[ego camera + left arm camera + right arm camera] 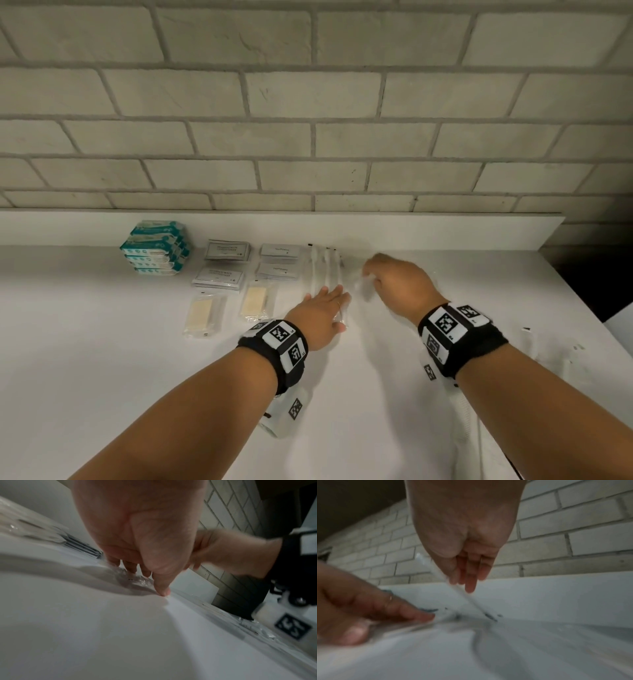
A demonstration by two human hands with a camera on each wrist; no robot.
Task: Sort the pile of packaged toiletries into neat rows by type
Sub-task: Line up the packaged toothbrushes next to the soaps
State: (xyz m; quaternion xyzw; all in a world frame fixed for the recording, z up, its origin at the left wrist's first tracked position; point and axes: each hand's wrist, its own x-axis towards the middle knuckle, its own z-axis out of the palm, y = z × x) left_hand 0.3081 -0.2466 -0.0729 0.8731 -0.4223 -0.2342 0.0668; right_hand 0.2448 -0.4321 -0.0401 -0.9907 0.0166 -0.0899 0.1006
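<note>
Setting: a white worktop (102, 342) against a pale brick wall (308, 102), seen from the person's head camera looking down at both forearms.
Sorted so far, far left: teal-and-white wipe packs (156, 247) stacked in one pile by the wall.
Sorted so far, next right: grey sachets (222, 265) in two small piles, one behind the other.
Sorted so far, centre: white sachets (278, 265) in two small piles, likewise lined up front to back.
Sorted so far, front: two clear-wrapped soap bars (226, 306) lying side by side, slightly tilted, just in front of the sachets.
Row in hand: wrapped toothbrushes (323, 267) laid parallel, running away from the viewer, right of the white sachets.
Left hand (322, 313): the grip is spread flat, fingers straight, pressing on the near ends of the toothbrush wrappers to steady them.
Right hand (399, 284): fingers curled down, pinching one wrapped toothbrush (436, 570); the right wrist view shows its far tip touching the worktop while the rest slants up into the fingers, just right of the row.
Still loose: a few clear-wrapped items (534, 346) lie at the worktop's right edge, well apart from the rows; their type is too faint to tell.
Progress: judged mostly done; this toothbrush needs setting down and the stragglers need placing.
</note>
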